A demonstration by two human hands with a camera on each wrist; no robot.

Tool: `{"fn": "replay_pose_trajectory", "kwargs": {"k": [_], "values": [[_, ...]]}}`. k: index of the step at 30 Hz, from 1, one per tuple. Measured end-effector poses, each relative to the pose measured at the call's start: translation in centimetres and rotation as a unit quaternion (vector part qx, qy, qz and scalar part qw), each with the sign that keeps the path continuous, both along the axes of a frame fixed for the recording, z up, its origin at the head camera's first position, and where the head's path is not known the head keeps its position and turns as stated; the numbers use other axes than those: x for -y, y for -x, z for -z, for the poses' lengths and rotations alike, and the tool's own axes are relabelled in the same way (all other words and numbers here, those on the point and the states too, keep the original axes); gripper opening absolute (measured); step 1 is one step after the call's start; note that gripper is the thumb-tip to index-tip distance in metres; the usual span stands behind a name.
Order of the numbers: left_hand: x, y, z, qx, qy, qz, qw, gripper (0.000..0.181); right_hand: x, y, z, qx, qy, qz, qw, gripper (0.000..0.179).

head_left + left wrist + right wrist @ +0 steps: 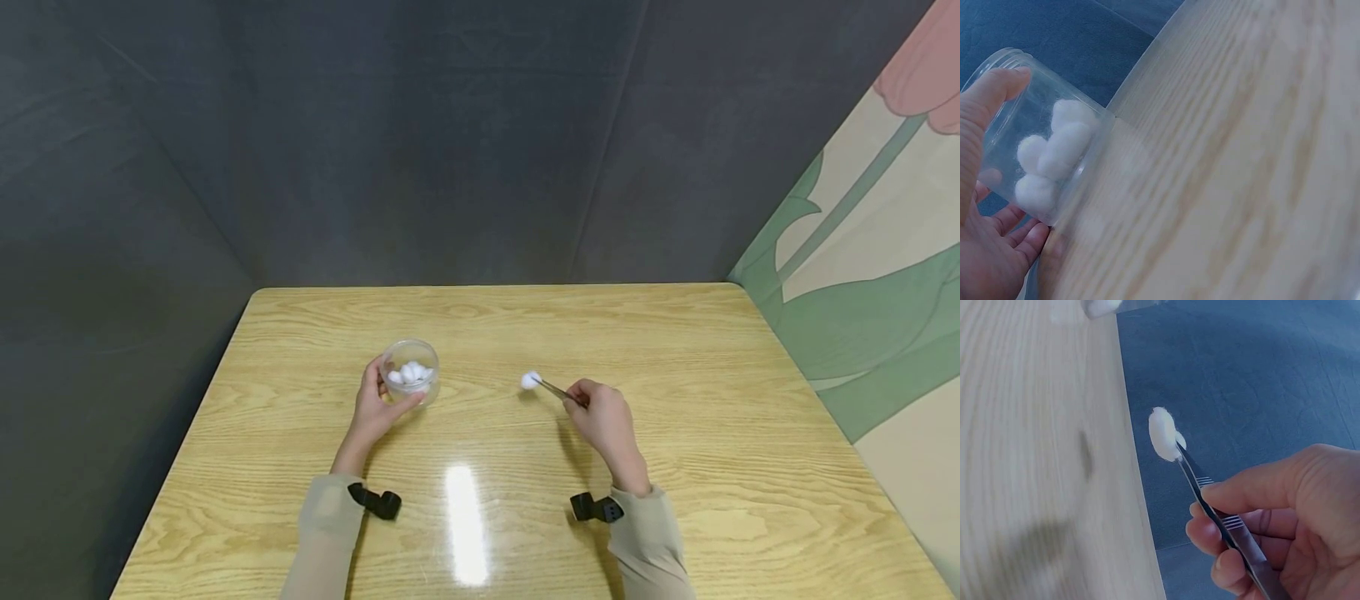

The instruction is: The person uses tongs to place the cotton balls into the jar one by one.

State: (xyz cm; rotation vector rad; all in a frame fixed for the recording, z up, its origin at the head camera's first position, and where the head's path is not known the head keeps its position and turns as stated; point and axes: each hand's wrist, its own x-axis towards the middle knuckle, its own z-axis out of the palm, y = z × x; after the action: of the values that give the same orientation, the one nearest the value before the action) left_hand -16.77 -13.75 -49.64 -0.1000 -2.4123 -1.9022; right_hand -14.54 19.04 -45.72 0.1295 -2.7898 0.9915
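My left hand [380,410] grips a clear plastic jar [427,392], thumb on one side and fingers round the other. The jar stands upright on the table without a lid, and several white cotton balls [1063,147] lie at its bottom. To the right, my right hand [606,417] pinches metal tweezers [1244,544] between thumb and fingers. A single cotton ball [1163,433] is caught in the tweezer tips, held above the table and apart from the jar.
The wooden table [675,350] has a bright light reflection [467,525] near its front. Dark cloth [450,167] hangs behind the table and at its left. A floral-patterned surface [885,325] lies along the right edge. Each wrist carries a black strapped camera [596,507].
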Motion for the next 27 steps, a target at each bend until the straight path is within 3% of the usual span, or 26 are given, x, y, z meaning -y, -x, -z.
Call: {"fn": "replay_pose_trajectory", "kwargs": {"k": [18,25,27], "values": [[0.0,0.0,0.2,-0.003,-0.002,-0.003,1.0,0.082,1.8,0.8,-1.8,0.001,0.017,0.0,0.9999,0.003],[0.6,1.3,2.9,0.004,-0.012,-0.008,0.9999,0.085,2.6,1.0,-2.2,-0.009,0.021,-0.008,0.9997,0.005],[0.7,1.4,3.2,0.001,-0.008,-0.012,0.9999,0.084,2.8,1.0,-2.3,-0.012,0.023,-0.011,0.9996,0.006]]}}
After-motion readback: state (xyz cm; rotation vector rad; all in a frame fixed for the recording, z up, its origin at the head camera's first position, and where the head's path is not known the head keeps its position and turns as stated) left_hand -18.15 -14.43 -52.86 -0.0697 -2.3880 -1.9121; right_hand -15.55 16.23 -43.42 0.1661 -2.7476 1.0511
